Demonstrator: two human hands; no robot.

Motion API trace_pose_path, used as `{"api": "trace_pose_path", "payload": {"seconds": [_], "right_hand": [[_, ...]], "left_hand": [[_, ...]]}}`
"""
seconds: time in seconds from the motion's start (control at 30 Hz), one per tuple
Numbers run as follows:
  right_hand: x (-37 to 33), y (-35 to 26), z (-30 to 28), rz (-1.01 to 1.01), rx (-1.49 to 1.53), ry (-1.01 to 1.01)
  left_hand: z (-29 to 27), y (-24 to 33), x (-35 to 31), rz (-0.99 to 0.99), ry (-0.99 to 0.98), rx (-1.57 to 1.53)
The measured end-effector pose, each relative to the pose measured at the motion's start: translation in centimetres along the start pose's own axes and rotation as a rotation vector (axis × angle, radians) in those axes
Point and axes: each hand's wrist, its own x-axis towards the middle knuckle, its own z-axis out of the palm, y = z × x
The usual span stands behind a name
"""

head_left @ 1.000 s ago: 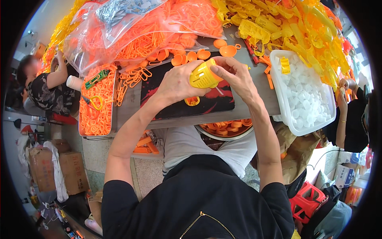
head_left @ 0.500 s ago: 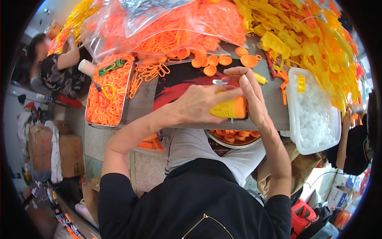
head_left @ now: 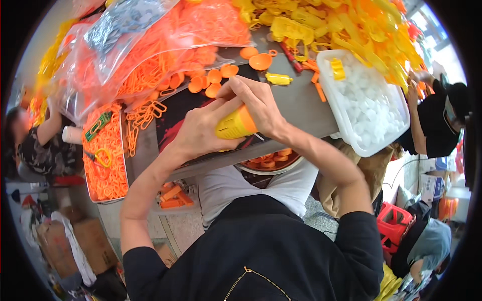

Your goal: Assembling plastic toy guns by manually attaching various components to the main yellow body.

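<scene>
My left hand point(head_left: 201, 125) is closed around a yellow ribbed plastic cylinder point(head_left: 232, 125) with an orange end point(head_left: 247, 119). My right hand point(head_left: 261, 105) is closed against that orange end, its bent fingers reaching over toward my left fingers. Both sets of fingertips are partly hidden, and so is the far side of the cylinder. A thin white stick point(head_left: 259, 136) shows just below the orange end. Beyond my hands lie orange round cups point(head_left: 213, 83), a larger orange cup with a ring point(head_left: 260, 61) and a small yellow cylindrical part point(head_left: 278, 79).
A tray of orange rings point(head_left: 106, 175) carries yellow-handled scissors point(head_left: 103, 158). White pieces fill a plastic tub point(head_left: 362, 150) at right. Bags of orange parts point(head_left: 165, 65) and a yellow heap point(head_left: 341, 30) line the back. A bowl of orange pieces point(head_left: 271, 172) sits below the table edge. People work on both sides.
The view has turned, so the table appears tilted and shifted left. My right fingers, stretched upward before, now bend over toward the left hand. The cylinder stays in my left hand.
</scene>
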Motion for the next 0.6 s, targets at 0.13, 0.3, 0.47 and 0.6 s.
{"api": "trace_pose_path", "payload": {"seconds": [0.13, 0.3, 0.47, 0.6], "right_hand": [[-4.7, 2.8, -1.9, 0.086, -0.579, 0.5], [-10.1, 7.7, -9.0, 0.475, -1.221, 0.746], [-9.7, 8.0, -8.2, 0.496, -1.287, 0.636], [-7.9, 6.9, -6.9, 0.317, -1.252, 0.769]], "left_hand": [[0.8, -0.5, -3.0, -0.154, 0.301, -0.435], [0.1, -2.7, -9.0, -0.308, 0.404, -0.95], [2.4, -3.5, -10.3, -0.362, 0.565, -1.535], [3.2, -2.2, -10.0, -0.152, 0.486, -1.853]]}}
